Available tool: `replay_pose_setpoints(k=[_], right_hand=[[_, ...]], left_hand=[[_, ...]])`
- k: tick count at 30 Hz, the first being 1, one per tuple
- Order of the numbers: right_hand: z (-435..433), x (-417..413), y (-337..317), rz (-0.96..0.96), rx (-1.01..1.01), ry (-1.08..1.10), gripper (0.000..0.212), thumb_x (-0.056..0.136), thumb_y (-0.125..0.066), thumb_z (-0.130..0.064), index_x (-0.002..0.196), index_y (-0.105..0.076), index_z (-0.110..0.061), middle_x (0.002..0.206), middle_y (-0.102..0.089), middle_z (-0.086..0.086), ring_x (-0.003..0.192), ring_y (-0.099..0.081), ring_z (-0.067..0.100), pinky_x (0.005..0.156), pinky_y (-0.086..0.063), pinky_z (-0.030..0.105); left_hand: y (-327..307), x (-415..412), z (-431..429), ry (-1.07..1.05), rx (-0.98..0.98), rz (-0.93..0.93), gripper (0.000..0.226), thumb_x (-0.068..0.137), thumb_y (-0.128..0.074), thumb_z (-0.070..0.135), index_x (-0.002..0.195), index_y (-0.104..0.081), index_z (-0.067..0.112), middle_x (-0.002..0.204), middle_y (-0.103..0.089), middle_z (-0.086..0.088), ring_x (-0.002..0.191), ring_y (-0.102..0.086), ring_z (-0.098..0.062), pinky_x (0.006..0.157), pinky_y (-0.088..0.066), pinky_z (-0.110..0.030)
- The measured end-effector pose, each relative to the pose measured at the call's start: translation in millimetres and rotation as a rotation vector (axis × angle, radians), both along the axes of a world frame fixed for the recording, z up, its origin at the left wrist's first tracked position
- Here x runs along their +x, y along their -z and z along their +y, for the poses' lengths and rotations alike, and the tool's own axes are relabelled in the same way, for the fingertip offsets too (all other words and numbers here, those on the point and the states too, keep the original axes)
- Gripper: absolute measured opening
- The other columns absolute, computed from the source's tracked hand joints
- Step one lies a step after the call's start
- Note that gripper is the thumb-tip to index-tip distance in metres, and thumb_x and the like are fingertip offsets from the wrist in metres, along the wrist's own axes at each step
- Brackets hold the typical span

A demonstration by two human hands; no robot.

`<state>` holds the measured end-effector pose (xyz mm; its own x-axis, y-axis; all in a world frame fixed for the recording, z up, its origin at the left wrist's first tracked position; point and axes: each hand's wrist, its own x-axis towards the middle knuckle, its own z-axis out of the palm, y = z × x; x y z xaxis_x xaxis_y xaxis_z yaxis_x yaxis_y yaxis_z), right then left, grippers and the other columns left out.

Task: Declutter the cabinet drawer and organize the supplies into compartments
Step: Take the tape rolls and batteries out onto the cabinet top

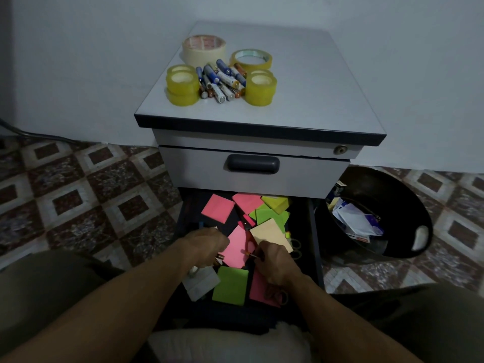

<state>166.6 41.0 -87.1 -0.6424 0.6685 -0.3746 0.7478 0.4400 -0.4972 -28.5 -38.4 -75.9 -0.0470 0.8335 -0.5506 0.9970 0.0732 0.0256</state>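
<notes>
Sticky notes (218, 208) crowd drawer (315, 231); left perhaps freer.

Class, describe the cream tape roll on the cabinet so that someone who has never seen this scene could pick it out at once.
Start at the grey cabinet top, where several tape rolls ring a pile of batteries. The cream tape roll lies flat at the back left of that group. It is the broadest roll and the only opaque, pale cream one; the others are see-through yellow.

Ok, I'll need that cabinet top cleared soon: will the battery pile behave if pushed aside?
Probably not: the batteries are round cylinders heaped loosely, so they would likely roll apart. The tape rolls beside them may stop some.
</notes>
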Motion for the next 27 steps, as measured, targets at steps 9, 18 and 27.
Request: replay_pose_setpoints(k=[9, 18, 27], right_hand=[[-3, -2, 0, -0.017, 0.004, -0.004, 0.013, 0.096, -0.053, -0.015, 0.108, -0.058, -0.016, 0.104, -0.064, 0.004, 0.087, -0.057, 0.018, 0.065, -0.042, 0.022], [-19, -1, 4, -0.264, 0.22, -0.187, 0.036, 0.101, -0.046, -0.024, 0.134, -0.044, -0.013, 0.124, -0.057, 0.011, 0.11, -0.057, 0.025, 0.094, -0.051, 0.037], [-22, -1, 5, -0.275, 0.236, -0.118, 0.029, 0.101, -0.042, -0.028, 0.123, -0.054, -0.013, 0.122, -0.06, 0.009, 0.108, -0.059, 0.024, 0.092, -0.049, 0.033]], left_hand=[[8, -2, -7, 0.283, 0.029, 0.166, 0.02, 0.09, -0.056, 0.012, 0.108, -0.066, 0.007, 0.112, -0.062, -0.013, 0.104, -0.061, -0.033, 0.088, -0.053, -0.043], [4, 15, -13, 0.213, 0.062, 0.205, 0.027, 0.095, -0.048, 0.018, 0.113, -0.062, 0.003, 0.119, -0.06, -0.018, 0.11, -0.057, -0.035, 0.088, -0.047, -0.043], [-6, 44, -12, 0.122, 0.071, 0.177, 0.025, 0.093, -0.05, 0.001, 0.112, -0.065, 0.0, 0.119, -0.062, -0.019, 0.11, -0.061, -0.036, 0.087, -0.05, -0.042]])
